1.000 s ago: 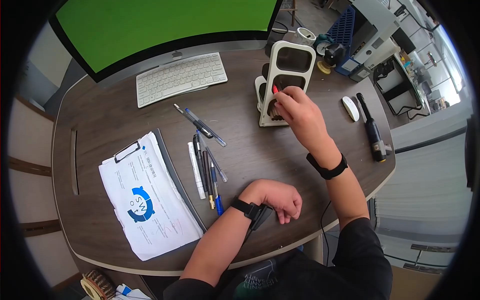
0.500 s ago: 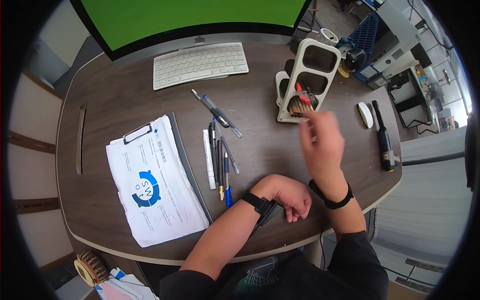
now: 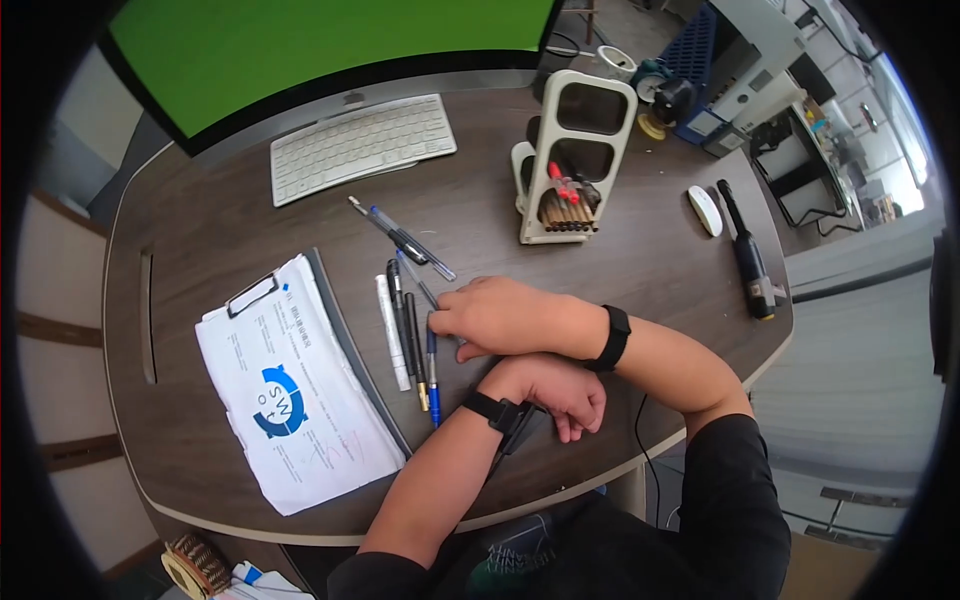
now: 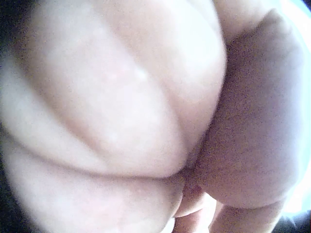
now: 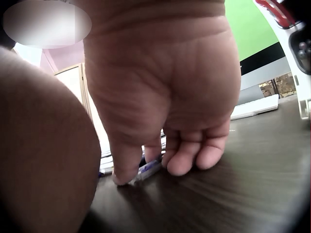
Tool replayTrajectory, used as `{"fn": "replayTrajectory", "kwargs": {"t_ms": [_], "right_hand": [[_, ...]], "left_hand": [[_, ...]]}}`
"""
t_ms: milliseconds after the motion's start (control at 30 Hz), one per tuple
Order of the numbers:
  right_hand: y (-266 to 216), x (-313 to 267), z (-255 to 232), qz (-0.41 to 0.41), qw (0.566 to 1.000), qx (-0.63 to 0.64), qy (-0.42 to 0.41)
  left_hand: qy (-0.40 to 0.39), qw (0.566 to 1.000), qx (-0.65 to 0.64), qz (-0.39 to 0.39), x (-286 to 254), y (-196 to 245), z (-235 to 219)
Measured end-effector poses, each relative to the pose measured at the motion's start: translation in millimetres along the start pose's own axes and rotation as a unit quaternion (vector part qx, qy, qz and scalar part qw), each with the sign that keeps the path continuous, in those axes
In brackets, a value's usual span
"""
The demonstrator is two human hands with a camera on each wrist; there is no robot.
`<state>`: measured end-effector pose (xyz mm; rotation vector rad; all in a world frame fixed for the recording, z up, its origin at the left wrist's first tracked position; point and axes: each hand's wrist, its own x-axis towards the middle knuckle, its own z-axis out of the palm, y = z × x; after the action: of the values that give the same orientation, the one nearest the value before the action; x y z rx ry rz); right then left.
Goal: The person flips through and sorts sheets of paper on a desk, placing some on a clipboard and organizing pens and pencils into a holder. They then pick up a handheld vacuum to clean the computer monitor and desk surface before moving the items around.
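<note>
In the head view the right hand [image 3: 505,315] is low over the desk, its thumb and index finger around a clear-barrelled pen [image 3: 415,277]. The right wrist view shows the pen [image 5: 149,168] between the thumb and index finger of that hand [image 5: 170,82]; the other fingers are bent downward. Beside it lie a white marker [image 3: 392,335], several dark pens [image 3: 412,340] and a blue pen [image 3: 434,385]. Two more pens [image 3: 405,238] lie above. The left hand [image 3: 560,393] rests loosely curled on the desk, holding nothing; its palm [image 4: 112,97] fills the left wrist view.
A cream holder [image 3: 537,185] with red-tipped and brown pens [image 3: 568,208] stands at the back. A clipboard with papers [image 3: 300,400] lies at the left, a keyboard [image 3: 362,145] below the monitor [image 3: 320,60]. A mouse [image 3: 704,211] and a black tool [image 3: 748,258] are at the right.
The right hand has moved from the pen holder, down and left, to the loose pens, and its fingers are around the clear one. Red-tipped pens stand in the holder. The left hand remains on the desk.
</note>
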<state>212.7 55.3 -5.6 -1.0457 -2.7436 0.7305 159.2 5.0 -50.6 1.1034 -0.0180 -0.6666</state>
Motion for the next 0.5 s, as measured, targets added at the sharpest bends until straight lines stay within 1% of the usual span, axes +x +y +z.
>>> {"fn": "replayTrajectory", "kwargs": {"t_ms": [33, 133, 167, 233, 300, 333, 367, 433, 467, 500], "right_hand": [[-2.3, -2.5, 1.1, 0.005, 1.0, -0.004, 0.015], [-14.7, -11.6, -2.0, 0.11, 0.988, -0.101, 0.038], [-18.0, -17.1, -6.7, 0.104, 0.982, -0.101, 0.119], [-25.2, -37.3, -23.0, 0.085, 0.953, -0.1, 0.274], [-42.0, -61.8, -47.3, 0.113, 0.899, -0.126, 0.403], [-46.8, -75.8, -55.9, 0.157, 0.878, -0.119, 0.436], [-49.9, -89.7, -63.9, 0.2, 0.853, -0.112, 0.468], [-53.8, -112.6, -76.6, 0.297, 0.82, -0.076, 0.484], [-47.9, -121.5, -77.3, 0.316, 0.805, -0.074, 0.496], [-44.1, -127.4, -78.5, 0.327, 0.805, -0.074, 0.489]], "left_hand": [[0.002, 1.0, -0.001, -0.007, -0.4, 0.3, 0.2], [0.01, 1.0, -0.014, 0.012, 1.6, -4.1, 2.0], [0.016, 1.0, -0.018, 0.02, 1.1, -4.6, 2.5], [0.007, 1.0, -0.009, 0.018, 1.6, -4.3, -0.1], [-0.007, 1.0, 0.012, 0.004, 1.7, -1.0, -2.7], [-0.004, 1.0, 0.002, 0.002, 0.7, -0.4, -2.4], [-0.003, 1.0, -0.002, -0.001, 0.8, 0.3, -2.3], [-0.001, 1.0, -0.01, -0.01, 0.8, 0.9, -1.7], [0.001, 1.0, -0.011, -0.012, 0.6, 0.9, -1.3], [0.004, 1.0, -0.012, -0.013, 0.5, 0.8, -0.9]]}}
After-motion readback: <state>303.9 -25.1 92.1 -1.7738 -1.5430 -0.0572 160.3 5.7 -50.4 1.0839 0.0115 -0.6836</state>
